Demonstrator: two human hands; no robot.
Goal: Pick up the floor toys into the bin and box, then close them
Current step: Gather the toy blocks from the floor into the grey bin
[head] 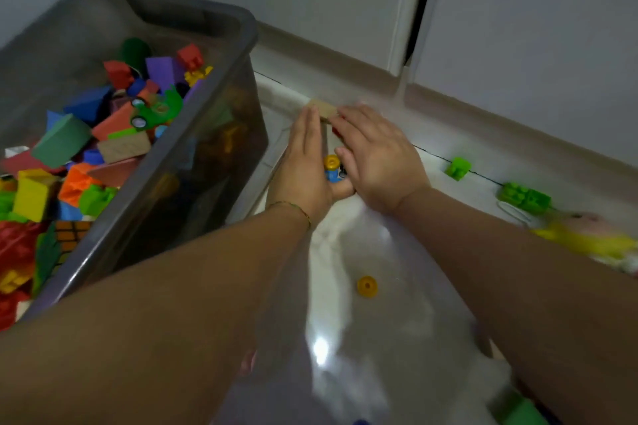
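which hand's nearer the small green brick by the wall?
Right. The right hand is apart from the small green brick, toward the grey bin; the left hand is farther off, beside that bin.

Dim, soft indoor light. A bright glare spot sits on the glossy floor (319, 348) at lower centre. Motion blur smears the yellow toy (587, 240) at the right edge; wide-angle distortion bends the frame's edges.

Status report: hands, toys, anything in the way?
Left hand, right hand open, cupping tan block and blue figure between them. Grey bin beside, lid off. Yellow disc, green bricks loose on floor.
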